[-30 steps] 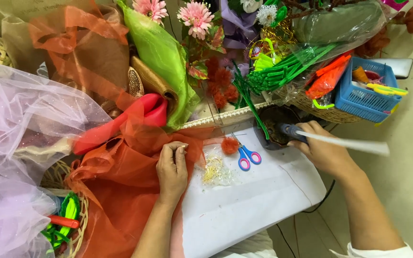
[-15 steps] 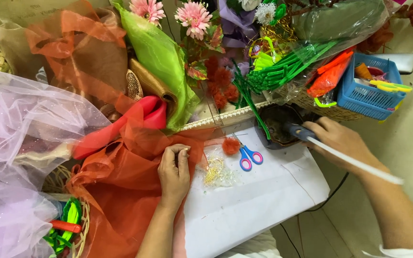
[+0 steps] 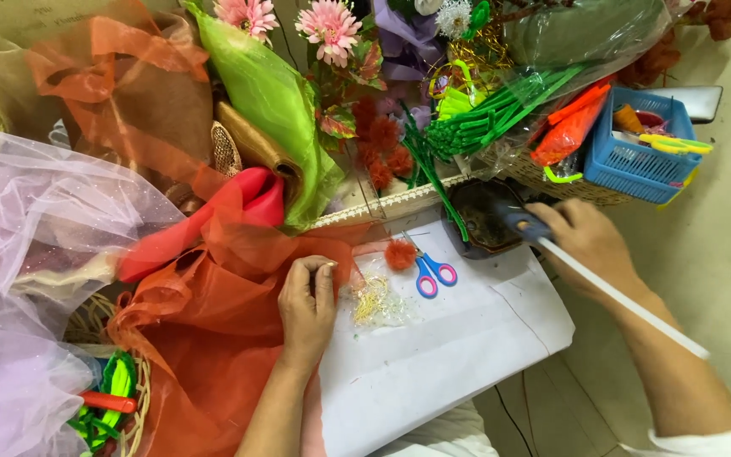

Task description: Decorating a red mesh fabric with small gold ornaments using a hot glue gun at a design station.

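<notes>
A person's left hand (image 3: 308,306) pressed flat, fingers together and gripping nothing, on orange organza fabric (image 3: 213,338) at the edge of a white sheet (image 3: 450,355) covering the surface. The right hand (image 3: 590,245) had its grip closed around a glue gun (image 3: 513,222) loaded with a long white glue stick (image 3: 628,305). Blue-and-pink scissors (image 3: 431,275) lay on the sheet just beside an orange pompom (image 3: 400,254), near a blue basket (image 3: 636,161).

Sheer orange fabric (image 3: 213,338) crumpled at left, pressed flat at its edge, glue gun (image 3: 522,224) with long white stick (image 3: 619,296) slanting down right
</notes>
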